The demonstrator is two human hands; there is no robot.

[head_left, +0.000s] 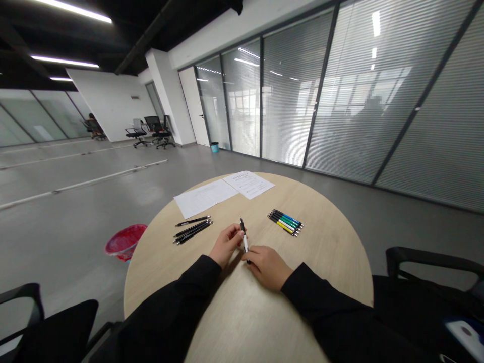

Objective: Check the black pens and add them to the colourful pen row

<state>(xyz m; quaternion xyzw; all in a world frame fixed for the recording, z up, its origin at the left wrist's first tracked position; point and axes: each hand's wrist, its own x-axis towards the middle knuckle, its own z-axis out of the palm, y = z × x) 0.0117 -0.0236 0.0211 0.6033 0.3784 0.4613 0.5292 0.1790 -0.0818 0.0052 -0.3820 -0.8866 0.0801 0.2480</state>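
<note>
A black and white pen [245,243] is held between my two hands, its tip pointing away from me. My left hand [228,244] pinches the pen's upper part between thumb and fingers. Lower down, the fingers of my right hand [269,265] close round its near end. To the left lies a loose group of several black pens [193,231]. On the right, several pens with blue, green, white and yellow barrels [285,223] lie side by side in a neat row.
Two printed sheets, a left one [206,198] and a right one [249,184], lie at the far side of the round wooden table [328,252]. A red-lined bin [126,242] stands on the floor to the left. Black chairs flank the table, including one at right [434,259].
</note>
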